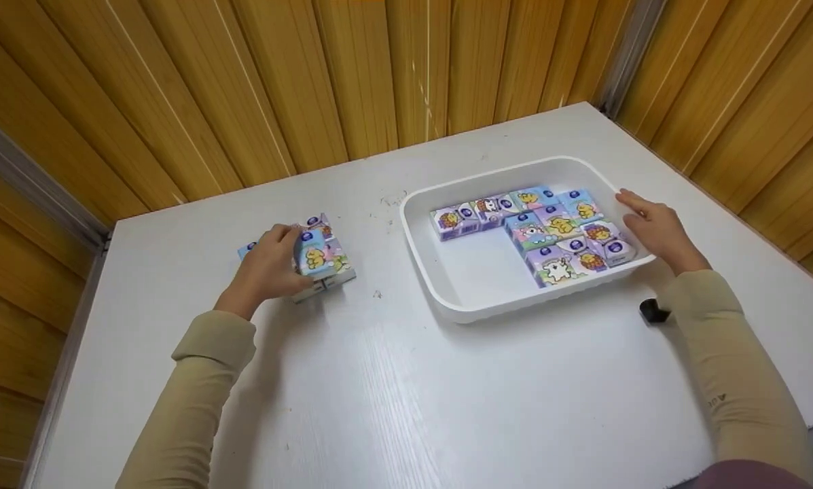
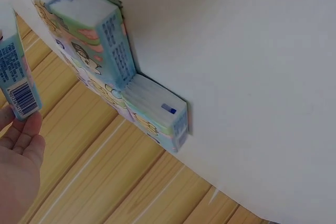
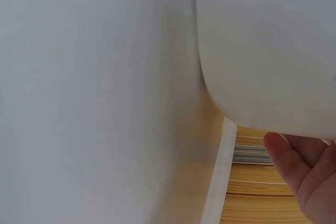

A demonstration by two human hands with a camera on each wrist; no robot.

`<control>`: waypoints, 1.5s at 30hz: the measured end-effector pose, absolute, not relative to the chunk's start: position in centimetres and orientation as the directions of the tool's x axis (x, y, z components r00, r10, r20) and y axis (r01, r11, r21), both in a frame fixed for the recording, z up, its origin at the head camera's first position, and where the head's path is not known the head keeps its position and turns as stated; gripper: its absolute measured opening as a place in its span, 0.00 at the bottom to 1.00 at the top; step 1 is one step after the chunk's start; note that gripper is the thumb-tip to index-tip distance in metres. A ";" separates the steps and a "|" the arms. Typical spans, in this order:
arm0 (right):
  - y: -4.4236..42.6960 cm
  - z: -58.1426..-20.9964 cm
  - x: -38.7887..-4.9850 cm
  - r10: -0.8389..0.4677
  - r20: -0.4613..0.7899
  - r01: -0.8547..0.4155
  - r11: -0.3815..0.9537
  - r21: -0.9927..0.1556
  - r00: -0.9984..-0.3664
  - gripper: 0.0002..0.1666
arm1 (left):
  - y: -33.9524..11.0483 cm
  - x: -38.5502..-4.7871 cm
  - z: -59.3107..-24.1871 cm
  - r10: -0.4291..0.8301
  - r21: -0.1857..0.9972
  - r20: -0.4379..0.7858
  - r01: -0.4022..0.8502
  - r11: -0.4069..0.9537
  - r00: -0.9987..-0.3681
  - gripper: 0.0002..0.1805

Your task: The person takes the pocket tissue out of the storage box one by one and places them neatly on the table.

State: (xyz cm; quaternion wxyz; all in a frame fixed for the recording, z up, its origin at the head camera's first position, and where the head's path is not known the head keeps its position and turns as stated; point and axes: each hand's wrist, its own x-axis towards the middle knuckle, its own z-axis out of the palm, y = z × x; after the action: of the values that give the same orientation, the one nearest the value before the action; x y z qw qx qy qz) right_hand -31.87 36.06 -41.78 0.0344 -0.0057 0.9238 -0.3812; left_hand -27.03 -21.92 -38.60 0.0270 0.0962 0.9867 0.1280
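Observation:
In the head view my left hand pinches a blue tissue pack between thumb and fingers, above several other packs on the table. The left wrist view shows that pack, barcode side visible, held by the fingertips of my left hand, apart from the packs standing on the table. My right hand touches the right rim of a white tray, fingers fairly straight. In the right wrist view the fingers of my right hand meet the tray's edge.
Inside the tray, several purple and blue packs lie in rows along its back and right; bare tray floor shows at the front left. A small black object lies near my right sleeve. Wood-patterned walls stand behind the white table.

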 end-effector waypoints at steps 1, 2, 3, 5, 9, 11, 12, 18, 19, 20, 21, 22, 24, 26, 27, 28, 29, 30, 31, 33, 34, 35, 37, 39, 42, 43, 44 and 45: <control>36.1 -41.8 -31.9 -0.036 -0.063 0.019 0.708 -0.706 -0.997 0.28 | -22.2 -26.9 -38.6 0.188 0.258 -0.034 0.173 0.951 -0.982 0.49; 36.1 -41.7 -31.9 -0.036 -0.066 0.022 0.707 -0.707 -0.997 0.28 | -22.4 -26.8 -38.7 0.181 0.257 -0.042 0.165 0.952 -0.983 0.49; 36.1 -41.7 -31.9 -0.035 -0.070 0.025 0.708 -0.706 -0.997 0.28 | -22.7 -26.8 -38.7 0.173 0.257 -0.048 0.155 0.954 -0.984 0.49; 36.1 -41.7 -31.9 -0.033 -0.079 0.033 0.706 -0.708 -0.996 0.28 | -23.2 -26.6 -38.8 0.157 0.259 -0.055 0.137 0.956 -0.986 0.50; 36.1 -41.7 -31.8 -0.030 -0.087 0.041 0.703 -0.710 -0.996 0.28 | -24.2 -26.2 -39.1 0.141 0.274 -0.064 0.118 0.954 -0.988 0.50; 36.0 -41.6 -31.8 -0.029 -0.088 0.043 0.701 -0.712 -0.996 0.28 | -24.8 -26.0 -39.2 0.133 0.280 -0.071 0.108 0.954 -0.989 0.50; 36.0 -41.6 -31.8 -0.028 -0.089 0.043 0.702 -0.711 -0.996 0.28 | -25.0 -25.9 -39.3 0.129 0.285 -0.076 0.103 0.953 -0.989 0.51; 36.0 -41.6 -31.9 -0.037 -0.076 0.027 0.710 -0.704 -0.996 0.28 | -26.9 -25.4 -39.7 0.096 0.286 -0.108 0.061 0.956 -0.990 0.50; 36.0 -41.6 -32.0 -0.038 -0.069 0.022 0.711 -0.703 -0.997 0.28 | -27.3 -25.3 -39.8 0.087 0.287 -0.117 0.051 0.957 -0.989 0.50; 36.0 -41.6 -32.0 -0.038 -0.061 0.016 0.712 -0.702 -0.997 0.28 | -27.6 -25.3 -39.8 0.079 0.288 -0.128 0.039 0.957 -0.989 0.49; 36.1 -41.6 -32.0 -0.039 -0.054 0.010 0.712 -0.702 -0.998 0.28 | -27.9 -25.2 -39.8 0.071 0.289 -0.141 0.027 0.957 -0.988 0.49; 36.1 -41.7 -32.0 -0.040 -0.046 0.004 0.713 -0.701 -0.998 0.28 | -28.2 -25.2 -39.9 0.062 0.290 -0.155 0.015 0.957 -0.986 0.49; 36.1 -41.7 -32.0 -0.043 -0.036 -0.006 0.713 -0.701 -0.998 0.28 | -28.6 -25.1 -39.9 0.044 0.298 -0.184 -0.013 0.955 -0.982 0.49; 36.1 -41.8 -32.0 -0.044 -0.033 -0.008 0.712 -0.703 -0.998 0.28 | -29.0 -25.0 -40.0 0.031 0.302 -0.213 -0.036 0.953 -0.976 0.50; 36.1 -41.8 -32.0 -0.046 -0.032 -0.010 0.712 -0.702 -0.998 0.28 | -29.1 -24.9 -40.1 0.026 0.303 -0.227 -0.045 0.952 -0.974 0.50; 36.1 -41.8 -32.0 -0.047 -0.032 -0.011 0.712 -0.702 -0.998 0.28 | -29.2 -24.9 -40.1 0.022 0.305 -0.240 -0.054 0.951 -0.971 0.50; 36.1 -41.8 -32.0 -0.048 -0.032 -0.011 0.713 -0.701 -0.998 0.28 | -29.2 -24.9 -40.2 0.020 0.309 -0.249 -0.060 0.949 -0.968 0.51; 36.1 -41.9 -31.9 -0.046 -0.033 -0.010 0.715 -0.699 -0.998 0.28 | -29.3 -24.9 -40.3 0.019 0.311 -0.256 -0.064 0.948 -0.967 0.51; 36.1 -41.9 -31.9 -0.045 -0.035 -0.008 0.716 -0.698 -0.998 0.28 | -29.3 -24.9 -40.3 0.019 0.313 -0.260 -0.066 0.947 -0.966 0.51; 36.1 -41.9 -31.9 -0.045 -0.036 -0.007 0.718 -0.696 -0.998 0.27 | -29.3 -24.8 -40.4 0.020 0.320 -0.267 -0.069 0.945 -0.964 0.51; 36.1 -41.9 -32.0 -0.044 -0.037 -0.006 0.718 -0.696 -0.998 0.27 | -29.3 -24.8 -40.5 0.021 0.324 -0.269 -0.070 0.944 -0.963 0.51; 36.1 -41.9 -32.0 -0.042 -0.038 -0.004 0.718 -0.696 -0.998 0.27 | -29.3 -24.8 -40.5 0.023 0.327 -0.271 -0.070 0.942 -0.962 0.51; 36.1 -41.9 -32.0 -0.041 -0.041 -0.001 0.717 -0.697 -0.998 0.27 | -29.2 -24.8 -40.6 0.030 0.333 -0.274 -0.066 0.941 -0.961 0.50; 36.1 -41.9 -32.0 -0.036 -0.054 0.012 0.715 -0.699 -0.998 0.28 | -29.1 -24.7 -40.6 0.038 0.337 -0.279 -0.060 0.940 -0.960 0.50; 36.0 -41.7 -31.9 -0.027 -0.076 0.035 0.707 -0.706 -0.997 0.28 | -28.9 -24.7 -40.7 0.048 0.340 -0.289 -0.056 0.939 -0.956 0.50; 36.0 -41.7 -31.9 -0.025 -0.082 0.041 0.706 -0.707 -0.996 0.28 | -28.8 -24.8 -40.8 0.049 0.338 -0.298 -0.057 0.939 -0.953 0.50; 36.0 -41.7 -31.9 -0.024 -0.090 0.047 0.703 -0.710 -0.996 0.28 | -28.7 -24.8 -40.9 0.049 0.337 -0.306 -0.060 0.940 -0.951 0.50; 36.0 -41.7 -31.9 -0.025 -0.091 0.047 0.701 -0.712 -0.996 0.28 | -28.7 -24.8 -41.0 0.048 0.336 -0.313 -0.064 0.940 -0.948 0.50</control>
State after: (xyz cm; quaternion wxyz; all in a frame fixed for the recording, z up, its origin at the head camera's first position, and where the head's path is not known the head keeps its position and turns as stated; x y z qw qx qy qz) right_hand -31.87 35.98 -41.68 0.0468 0.0061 0.9209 -0.3869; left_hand -24.85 -28.70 -41.04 0.1605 -0.0042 0.9716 0.1738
